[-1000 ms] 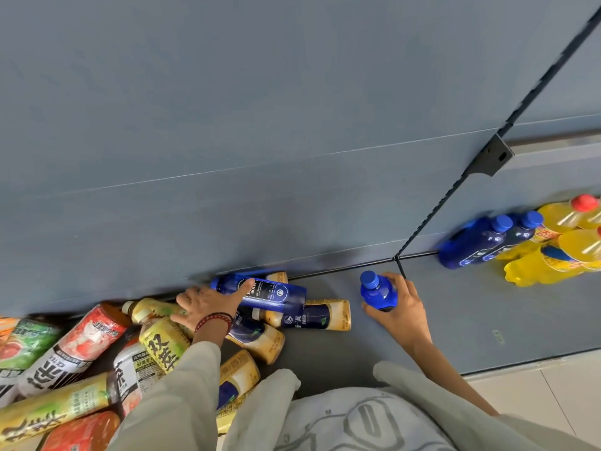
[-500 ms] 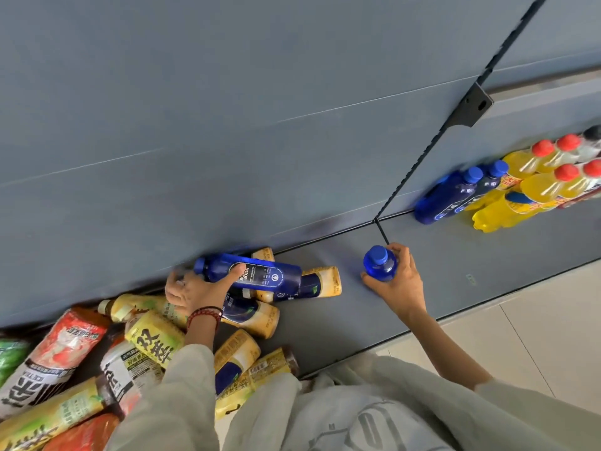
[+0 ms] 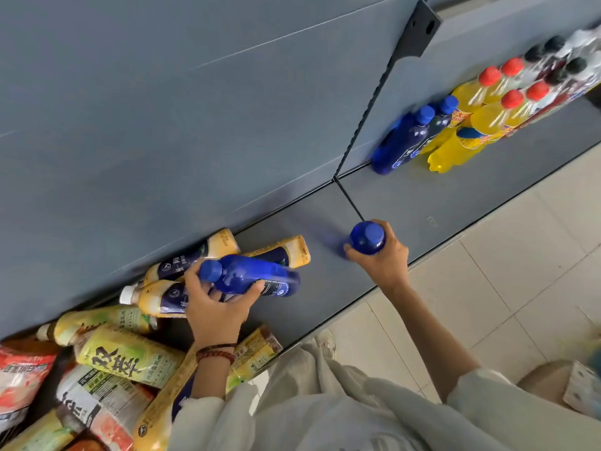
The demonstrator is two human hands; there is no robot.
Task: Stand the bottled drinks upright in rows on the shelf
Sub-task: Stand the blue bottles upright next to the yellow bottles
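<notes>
Head view, left hand: the left hand has its grip closed round a blue bottle held on its side, cap toward the left of the frame, lifted just above the heap of lying bottles at lower left.
Head view, right hand: the right hand has its grip closed round a second blue bottle, upright and seen cap-on, at centre right over the shelf.
Step in hand: my judgement is that both blue bottles are bound for the standing blue pair at upper right.
Doing it well: set the upright one down flat just beside that pair, then turn the lying one cap-up before lowering it; keep both clear of the yellow bottles.
Surface: a bare grey shelf, open between heap and rows, with a dark seam across it.
Room: a grey back panel fills the upper left; a pale tiled floor lies at lower right.
</notes>
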